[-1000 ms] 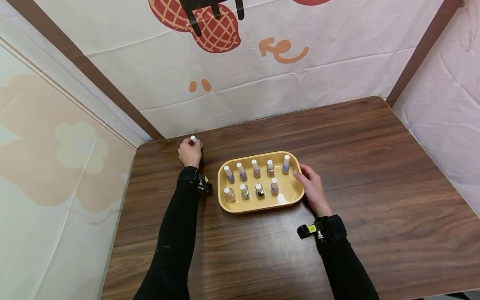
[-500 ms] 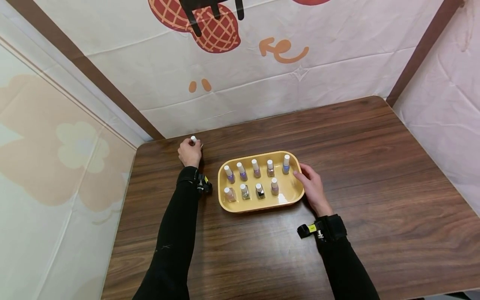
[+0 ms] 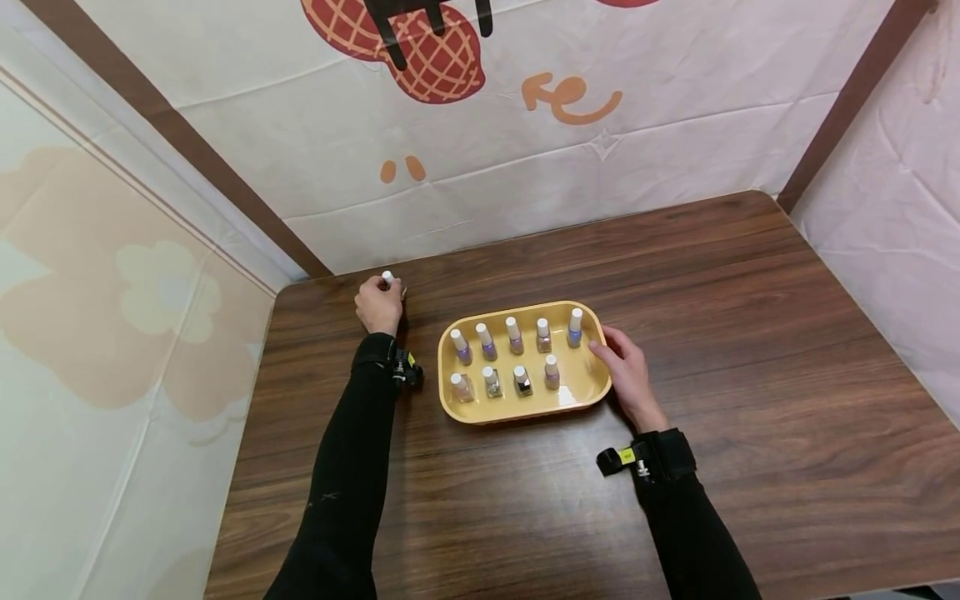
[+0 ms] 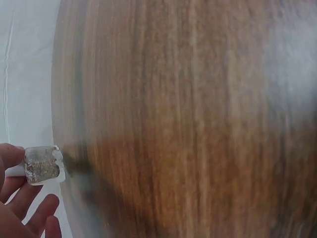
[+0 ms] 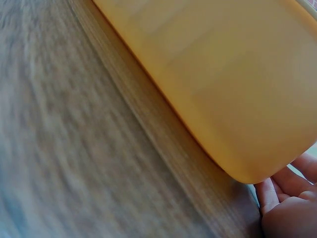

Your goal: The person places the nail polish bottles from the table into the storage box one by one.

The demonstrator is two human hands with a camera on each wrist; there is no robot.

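Near the table's back left corner, my left hand [image 3: 378,307] pinches a nail polish bottle [image 4: 42,165] by its white cap. The bottle's clear glass holds glittery, silvery polish, and its base faces the table in the left wrist view. My right hand [image 3: 628,371] grips the right end of a yellow tray [image 3: 581,390], thumb over the rim and fingers against the outside. Two rows of white-capped nail polish bottles stand in the tray: purple bottles [image 3: 488,347] and a blue one [image 3: 574,335] at the back, a black one [image 3: 522,383] and paler ones in front.
The brown wooden table [image 3: 750,400] extends around the tray. A printed cloth wall [image 3: 510,200] rises along its back edge, another cloth wall [image 3: 150,350] stands at the left, and a third [image 3: 900,217] at the right.
Both hands hold the same places, the left on the bottle and the right on the tray. The head view has shifted very slightly.
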